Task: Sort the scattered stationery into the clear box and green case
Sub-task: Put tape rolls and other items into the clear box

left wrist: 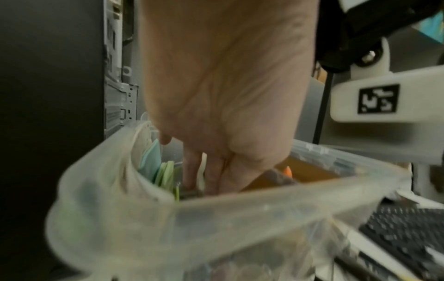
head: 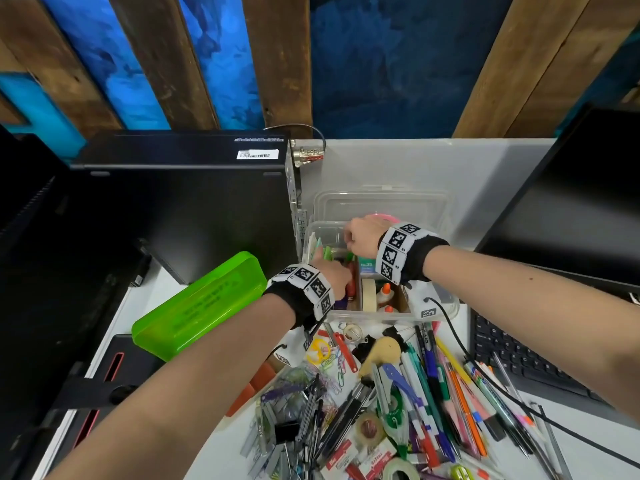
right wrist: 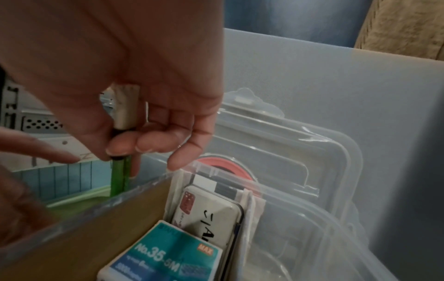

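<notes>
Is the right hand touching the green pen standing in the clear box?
Touching. The right wrist view shows the right hand pinching the green pen near its top, with the fingertips pressed on the barrel, over the clear box.

A teal staple box (right wrist: 165, 254) standing in the clear box (right wrist: 312, 218) reads "No.35-5M", with an orange "MAX" tag at its upper corner. From the head view the same staple box (head: 366, 264) shows only "35". Other printing is too blurred to read.
</notes>
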Action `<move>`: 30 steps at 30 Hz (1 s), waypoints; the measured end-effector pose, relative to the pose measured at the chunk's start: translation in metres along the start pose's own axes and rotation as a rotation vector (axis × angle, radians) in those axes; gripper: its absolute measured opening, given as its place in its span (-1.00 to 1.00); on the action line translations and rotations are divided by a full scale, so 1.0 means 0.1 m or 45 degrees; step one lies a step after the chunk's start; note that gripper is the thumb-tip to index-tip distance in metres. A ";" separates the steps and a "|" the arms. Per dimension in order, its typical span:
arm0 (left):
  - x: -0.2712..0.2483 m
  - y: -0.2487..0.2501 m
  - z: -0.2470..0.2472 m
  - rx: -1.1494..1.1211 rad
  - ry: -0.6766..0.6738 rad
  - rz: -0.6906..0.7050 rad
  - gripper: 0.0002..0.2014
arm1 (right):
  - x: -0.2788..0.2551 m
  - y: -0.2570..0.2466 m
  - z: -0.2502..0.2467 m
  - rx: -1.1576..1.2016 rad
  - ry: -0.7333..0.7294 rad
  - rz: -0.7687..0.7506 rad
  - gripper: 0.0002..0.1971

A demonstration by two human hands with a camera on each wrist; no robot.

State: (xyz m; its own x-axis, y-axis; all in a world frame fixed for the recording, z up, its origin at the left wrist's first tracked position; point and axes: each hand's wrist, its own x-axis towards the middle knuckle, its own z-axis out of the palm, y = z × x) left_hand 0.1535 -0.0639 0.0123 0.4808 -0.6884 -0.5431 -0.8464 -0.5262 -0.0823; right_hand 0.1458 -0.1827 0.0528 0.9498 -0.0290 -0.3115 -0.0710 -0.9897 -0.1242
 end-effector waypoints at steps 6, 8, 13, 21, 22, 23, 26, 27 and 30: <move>-0.46 -0.18 0.04 -0.176 0.847 -0.079 -0.84 | -0.14 0.03 0.09 0.414 0.129 0.065 -0.92; -0.60 -0.15 0.18 -0.261 1.062 0.035 -0.84 | -0.22 0.03 0.16 0.432 0.135 0.059 -0.92; -1.01 0.26 0.53 -0.266 0.654 0.298 -0.73 | -0.45 0.02 0.25 0.449 0.159 0.050 -0.82; -0.96 0.55 1.13 -0.220 0.061 -0.095 -0.69 | -0.57 -0.07 0.42 0.546 0.224 0.086 -0.82; -0.94 0.57 1.16 -0.268 0.045 -0.131 -0.67 | -0.58 -0.08 0.44 0.553 0.225 0.088 -0.83; -0.92 0.59 1.18 -0.317 0.024 -0.170 -0.66 | -0.59 -0.09 0.46 0.566 0.230 0.087 -0.84; -0.88 0.57 1.18 -0.453 -0.019 -0.283 -0.66 | -0.65 -0.11 0.49 0.543 0.251 0.088 -0.83; -0.86 0.54 1.16 -0.493 -0.022 -0.301 -0.66 | -0.66 -0.11 0.50 0.538 0.255 0.087 -0.83; -0.91 0.44 1.03 -0.632 -0.006 -0.247 -0.68 | -0.68 -0.07 0.53 0.565 0.275 0.108 -0.85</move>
State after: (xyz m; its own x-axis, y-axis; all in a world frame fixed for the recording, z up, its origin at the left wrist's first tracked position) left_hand 0.0488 0.0272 -0.0282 0.6157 -0.5532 -0.5611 -0.5313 -0.8174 0.2229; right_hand 0.0660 -0.1662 0.0252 0.9732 -0.1816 -0.1412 -0.2288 -0.8290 -0.5104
